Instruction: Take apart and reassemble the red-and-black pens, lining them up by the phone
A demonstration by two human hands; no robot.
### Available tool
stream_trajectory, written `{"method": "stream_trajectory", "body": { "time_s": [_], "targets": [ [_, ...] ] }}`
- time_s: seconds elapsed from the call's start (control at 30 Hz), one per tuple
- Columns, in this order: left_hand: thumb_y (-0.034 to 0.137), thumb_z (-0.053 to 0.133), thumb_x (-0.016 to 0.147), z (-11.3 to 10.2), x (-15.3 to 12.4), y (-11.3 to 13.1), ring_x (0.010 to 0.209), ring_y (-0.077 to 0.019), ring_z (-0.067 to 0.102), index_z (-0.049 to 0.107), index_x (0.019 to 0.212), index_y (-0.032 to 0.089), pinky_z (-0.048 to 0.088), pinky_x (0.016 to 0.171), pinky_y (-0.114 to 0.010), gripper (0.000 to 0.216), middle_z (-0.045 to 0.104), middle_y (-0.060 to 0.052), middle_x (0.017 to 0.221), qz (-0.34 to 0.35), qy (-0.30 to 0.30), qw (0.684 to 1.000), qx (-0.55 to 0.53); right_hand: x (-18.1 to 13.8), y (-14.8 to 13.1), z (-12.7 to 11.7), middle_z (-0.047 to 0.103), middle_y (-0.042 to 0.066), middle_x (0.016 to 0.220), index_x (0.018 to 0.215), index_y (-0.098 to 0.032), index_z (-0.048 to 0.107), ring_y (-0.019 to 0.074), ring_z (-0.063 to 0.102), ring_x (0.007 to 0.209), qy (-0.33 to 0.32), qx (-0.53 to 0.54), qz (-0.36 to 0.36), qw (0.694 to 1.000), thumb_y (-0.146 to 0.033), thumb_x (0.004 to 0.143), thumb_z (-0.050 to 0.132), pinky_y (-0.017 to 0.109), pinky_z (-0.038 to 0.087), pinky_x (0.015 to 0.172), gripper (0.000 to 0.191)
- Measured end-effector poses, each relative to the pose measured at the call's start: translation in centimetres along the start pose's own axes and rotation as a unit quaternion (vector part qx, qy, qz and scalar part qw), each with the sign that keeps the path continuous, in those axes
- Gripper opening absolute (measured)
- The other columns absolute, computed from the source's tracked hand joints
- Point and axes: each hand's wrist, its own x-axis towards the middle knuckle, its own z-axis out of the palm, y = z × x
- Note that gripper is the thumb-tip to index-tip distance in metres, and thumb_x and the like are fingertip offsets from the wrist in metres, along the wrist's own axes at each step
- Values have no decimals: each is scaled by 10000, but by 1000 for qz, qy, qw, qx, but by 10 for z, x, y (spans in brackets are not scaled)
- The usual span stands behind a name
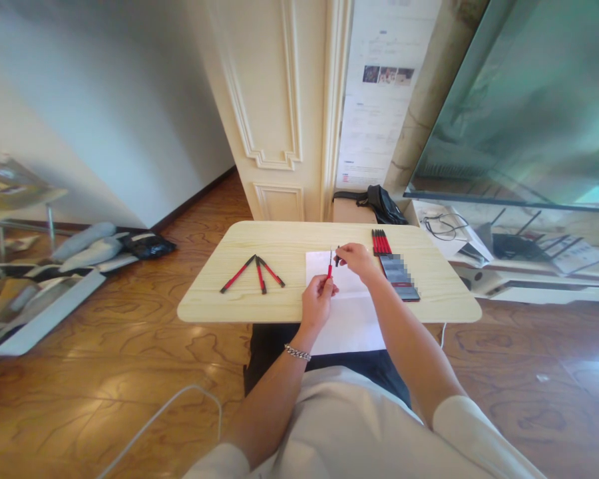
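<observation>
Over a white sheet of paper (347,326), my left hand (317,303) pinches a red pen barrel (330,271). A thin dark refill stands up out of its top. My right hand (357,259), just to the right and slightly farther off, has its fingers closed on a small black pen part (337,258). The two pieces are apart, with a narrow gap between them. To the left lie three red and black pens (261,276), fanned out with their far ends close together. Several more red and black pens (381,243) lie side by side at the right.
The light wooden table (214,299) has rounded corners. A phone (399,278) lies beside the paper, right of my right forearm. Behind the table are a black bag (383,205) and a white box (442,229) with a cable. A white bin (44,316) stands on the floor at left.
</observation>
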Motion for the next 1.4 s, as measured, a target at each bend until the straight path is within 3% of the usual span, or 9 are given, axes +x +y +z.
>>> {"method": "stream_trajectory", "body": {
  "time_s": [0.13, 0.27, 0.67, 1.0, 1.2, 1.4],
  "targets": [
    [446, 543, 851, 0, 0, -2, 689, -139, 633, 589, 953, 169, 496, 666, -267, 299, 646, -26, 753, 0, -10, 1000, 19, -5, -18, -21, 696, 69, 801, 805, -159, 671, 96, 552, 573, 51, 204, -46, 976, -470, 733, 630, 202, 383, 488, 322],
    [441, 550, 847, -1, 0, -3, 691, -143, 639, 593, 957, 169, 501, 677, -275, 297, 647, -25, 759, -2, -18, 1000, 24, -11, -30, -23, 696, 68, 829, 829, -163, 656, 89, 552, 583, 57, 257, -54, 963, -497, 706, 669, 201, 401, 504, 357],
    [428, 563, 838, -1, 0, -4, 690, -146, 640, 603, 947, 179, 493, 674, -274, 274, 653, -24, 754, -5, -12, 999, 31, -12, -29, -18, 703, 81, 881, 853, -170, 636, 104, 578, 611, 68, 231, -54, 969, -531, 708, 650, 209, 407, 505, 390],
    [429, 559, 841, 0, 1, -4, 689, -142, 635, 607, 946, 170, 496, 663, -268, 284, 653, -29, 755, -2, -13, 999, 29, -18, -27, -16, 707, 71, 836, 837, -167, 634, 105, 581, 601, 40, 206, -50, 976, -484, 706, 664, 212, 399, 510, 345],
    [467, 588, 810, 2, 5, -2, 662, -144, 643, 618, 942, 156, 503, 624, -267, 339, 660, -40, 750, -46, -15, 999, -15, -28, -16, -5, 711, 65, 822, 855, -168, 640, 119, 607, 629, -4, 154, -53, 987, -475, 749, 615, 211, 407, 514, 326],
    [437, 629, 791, 0, 2, 21, 626, -156, 646, 633, 916, 143, 478, 566, -264, 320, 642, -42, 690, -139, -73, 983, -96, -34, -15, -6, 709, 58, 807, 845, -175, 640, 119, 610, 637, -4, 176, -34, 984, -480, 744, 625, 215, 417, 541, 321]
  ]
}}
